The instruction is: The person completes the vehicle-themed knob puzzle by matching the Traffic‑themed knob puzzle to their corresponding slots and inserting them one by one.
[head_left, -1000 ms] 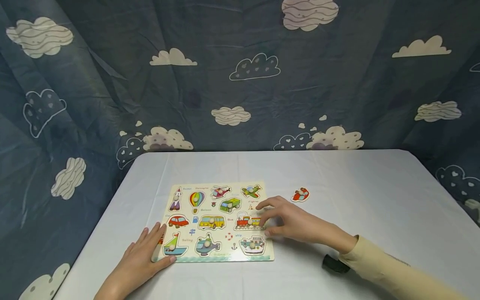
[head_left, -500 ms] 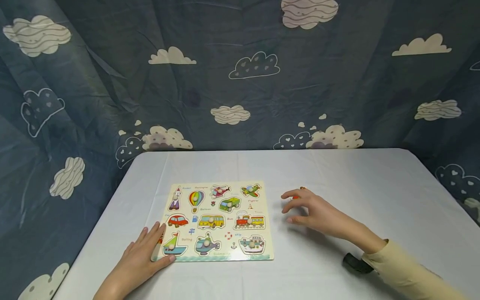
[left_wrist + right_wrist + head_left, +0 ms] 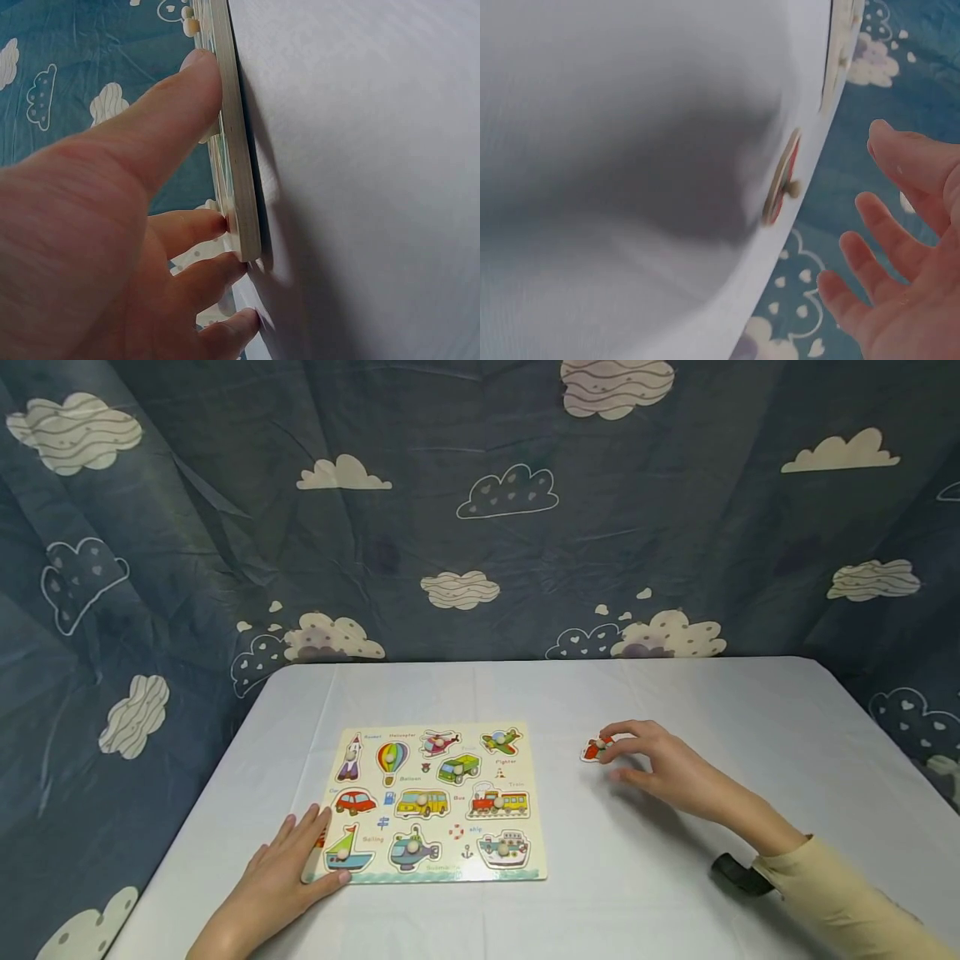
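A wooden peg puzzle board [image 3: 537, 835] with vehicle pictures lies on the white table. My left hand [image 3: 270, 881] rests on its lower left corner, fingers spread along the left side and thumb over the front edge. The left wrist view shows that thumb [image 3: 184, 97] lying on the board's face. To the right of the board is a loose red puzzle piece [image 3: 591, 749], partly covered by fingers in the head view. My right hand [image 3: 671, 768] hovers at it with loosely bent fingers. In the right wrist view, the piece's knob [image 3: 792, 188] stands apart from the fingers.
Small knobbed vehicle pieces sit in the board, among them a yellow bus [image 3: 422, 803] and a ship [image 3: 503, 850]. A dark band [image 3: 741, 874] hangs under my right wrist. Behind the white table [image 3: 420, 689] hangs a dark cloud-patterned curtain [image 3: 510, 552].
My right hand has moved right, from over the board's right edge to the loose red puzzle piece. My left hand has stayed on the board's corner.
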Tool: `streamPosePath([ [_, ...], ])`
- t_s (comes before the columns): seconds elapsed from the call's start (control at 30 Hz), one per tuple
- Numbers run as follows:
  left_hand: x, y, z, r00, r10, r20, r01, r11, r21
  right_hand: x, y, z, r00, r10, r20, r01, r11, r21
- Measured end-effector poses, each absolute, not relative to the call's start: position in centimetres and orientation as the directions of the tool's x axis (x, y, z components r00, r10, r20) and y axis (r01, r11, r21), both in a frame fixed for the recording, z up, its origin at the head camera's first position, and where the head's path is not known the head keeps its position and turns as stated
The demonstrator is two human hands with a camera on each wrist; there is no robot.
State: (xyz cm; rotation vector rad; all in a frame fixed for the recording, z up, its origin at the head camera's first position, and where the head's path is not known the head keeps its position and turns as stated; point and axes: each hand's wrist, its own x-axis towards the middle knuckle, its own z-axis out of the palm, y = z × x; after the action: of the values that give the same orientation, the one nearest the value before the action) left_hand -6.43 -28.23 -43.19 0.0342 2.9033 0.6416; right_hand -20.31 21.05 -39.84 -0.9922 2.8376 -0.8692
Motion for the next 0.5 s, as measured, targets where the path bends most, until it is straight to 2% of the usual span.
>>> streamPosePath([
  [0.3, -6.4, -28.2, -43.1, -0.986, 0.061, -0.157, -0.011, 0.906, 0.424, -22.4, 22.1, -40.5, -0.82, -0.551, 0.152, -0.556, 0.704, -0.442],
  [0.5, -6.4, -28.3, -43.1, -0.985, 0.058, -0.159, -0.015, 0.905, 0.426, -23.9, 22.0, -41.0, -0.84, -0.52, 0.155, -0.52, 0.691, -0.501],
])
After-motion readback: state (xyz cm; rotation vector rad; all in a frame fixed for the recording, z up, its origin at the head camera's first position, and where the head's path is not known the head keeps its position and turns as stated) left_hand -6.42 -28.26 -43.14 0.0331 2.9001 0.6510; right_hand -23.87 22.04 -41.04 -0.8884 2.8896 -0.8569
